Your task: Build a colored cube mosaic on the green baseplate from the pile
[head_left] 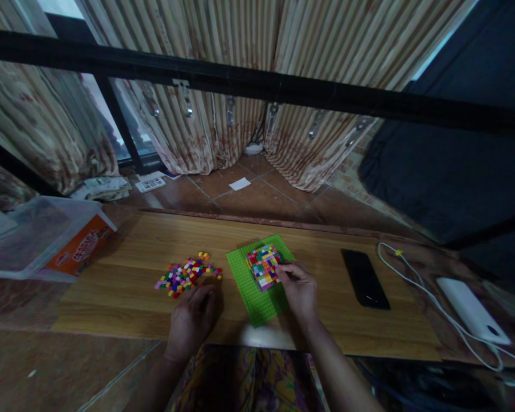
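Note:
A green studded baseplate lies at an angle on the wooden board. On it stands a block built of many small multicoloured toy bricks. My right hand is at the right side of this block, thumb and forefinger pinched together against its edge; whatever is between the fingertips is too small to make out. Left of the baseplate, loose toy bricks are spread in a pile. Just in front of that pile rests my left hand, its fingers curled in, so their contents are hidden.
The wooden board carries a black phone on the right. Beyond it lie a white power bank and a white cable. A clear plastic box with an orange label stands at left. A dark metal bar crosses ahead.

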`<state>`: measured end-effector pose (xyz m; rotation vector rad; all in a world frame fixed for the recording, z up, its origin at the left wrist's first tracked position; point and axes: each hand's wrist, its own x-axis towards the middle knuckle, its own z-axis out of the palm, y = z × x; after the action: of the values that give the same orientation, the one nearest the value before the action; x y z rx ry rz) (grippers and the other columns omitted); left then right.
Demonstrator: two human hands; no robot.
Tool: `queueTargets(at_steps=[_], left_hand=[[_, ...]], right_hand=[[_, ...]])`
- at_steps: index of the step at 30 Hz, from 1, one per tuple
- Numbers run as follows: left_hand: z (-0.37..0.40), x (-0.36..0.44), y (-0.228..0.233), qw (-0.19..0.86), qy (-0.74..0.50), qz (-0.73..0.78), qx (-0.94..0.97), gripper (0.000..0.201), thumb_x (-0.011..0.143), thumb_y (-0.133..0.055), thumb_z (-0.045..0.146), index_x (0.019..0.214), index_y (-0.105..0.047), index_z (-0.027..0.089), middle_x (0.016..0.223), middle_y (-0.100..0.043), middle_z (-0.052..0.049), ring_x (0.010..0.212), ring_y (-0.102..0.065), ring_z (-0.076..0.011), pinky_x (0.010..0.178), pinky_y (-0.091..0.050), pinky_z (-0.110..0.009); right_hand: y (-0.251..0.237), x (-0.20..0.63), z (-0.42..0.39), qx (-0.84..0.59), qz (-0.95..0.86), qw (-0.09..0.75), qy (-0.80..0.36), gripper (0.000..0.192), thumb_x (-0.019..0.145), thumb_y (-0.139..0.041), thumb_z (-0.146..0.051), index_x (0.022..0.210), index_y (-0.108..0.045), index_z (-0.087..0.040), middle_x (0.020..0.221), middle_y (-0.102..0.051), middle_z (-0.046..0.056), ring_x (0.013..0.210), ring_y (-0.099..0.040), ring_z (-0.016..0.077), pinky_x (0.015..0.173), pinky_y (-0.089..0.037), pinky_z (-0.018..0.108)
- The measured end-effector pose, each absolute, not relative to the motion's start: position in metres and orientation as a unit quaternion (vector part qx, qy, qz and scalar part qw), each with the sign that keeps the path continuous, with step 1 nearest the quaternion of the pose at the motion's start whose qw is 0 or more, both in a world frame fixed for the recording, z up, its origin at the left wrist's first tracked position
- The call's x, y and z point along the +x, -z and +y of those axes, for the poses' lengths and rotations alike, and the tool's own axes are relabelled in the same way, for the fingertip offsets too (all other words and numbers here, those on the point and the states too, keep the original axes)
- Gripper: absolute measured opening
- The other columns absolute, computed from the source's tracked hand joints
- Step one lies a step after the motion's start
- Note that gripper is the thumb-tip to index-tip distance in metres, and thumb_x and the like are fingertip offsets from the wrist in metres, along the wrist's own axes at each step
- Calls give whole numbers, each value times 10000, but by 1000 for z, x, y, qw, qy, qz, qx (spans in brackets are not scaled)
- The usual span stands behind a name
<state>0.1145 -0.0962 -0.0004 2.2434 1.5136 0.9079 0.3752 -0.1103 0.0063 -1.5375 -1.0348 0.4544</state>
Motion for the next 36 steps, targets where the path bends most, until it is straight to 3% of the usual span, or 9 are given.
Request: queueTargets(at_steps=[8, 11, 14, 18, 23, 26, 36], left_hand=[[-93, 114, 4, 139, -338, 515, 775, 250, 920, -480, 337, 998, -671, 197, 920, -720, -67, 824, -685, -181, 727, -544, -281], [-91, 112, 2, 158, -345, 509, 773, 268, 916, -474, 346, 993, -679, 193, 935, -727, -78, 847, -692, -192, 742, -554, -296], [-94, 114, -2, 199, -364, 512, 752, 287, 911, -471, 349, 1013, -684, 186, 980, -733, -87, 907, -694, -205, 813, -556, -327], [-112, 133, -15, 320, -364, 533, 693, 299, 895, -505, 371, 1048, -687, 190, 1040, -733, -77, 967, -686, -208, 888, -539, -342], [-143, 168, -32, 543, -317, 457, 629, 291, 875, -562, 379, 1064, -692, 199, 1012, -736, -52, 943, -674, -182, 874, -524, -298], [-151, 180, -37, 607, -311, 432, 591, 291, 853, -591, 356, 1069, -675, 182, 964, -731, -45, 897, -669, -172, 834, -522, -282], [-147, 188, -73, 546, -242, 449, 665, 498, 843, -549, 217, 1335, -473, 213, 930, -729, -14, 879, -680, -160, 843, -503, -288]], right_hand=[[-6, 374, -109, -636, -439, 601, -206, 133, 771, -695, -335, 744, -757, -221, 839, -681, 46, 810, -629, 186, 752, -507, 320], [-8, 378, -117, -608, -446, 610, -241, 155, 767, -711, -342, 852, -766, -226, 917, -702, 53, 876, -644, 196, 805, -520, 343], [-9, 384, -131, -605, -424, 642, -202, 214, 809, -679, -348, 960, -749, -212, 1001, -704, 72, 947, -644, 204, 861, -516, 368], [-18, 383, -159, -633, -424, 631, -150, 192, 872, -617, -331, 950, -737, -203, 961, -700, 72, 919, -647, 196, 823, -520, 342], [-42, 355, -197, -610, -545, 514, -259, 212, 915, -566, -254, 1072, -707, -268, 1030, -692, 45, 962, -649, 173, 829, -523, 292], [-52, 338, -211, -578, -601, 457, -310, 301, 935, -508, -189, 1175, -660, -289, 1059, -674, 48, 995, -634, 167, 845, -522, 286], [-67, 343, -205, -543, -638, 437, -326, 344, 968, -436, -176, 1224, -625, -308, 1069, -650, 45, 1005, -607, 169, 845, -504, 295]])
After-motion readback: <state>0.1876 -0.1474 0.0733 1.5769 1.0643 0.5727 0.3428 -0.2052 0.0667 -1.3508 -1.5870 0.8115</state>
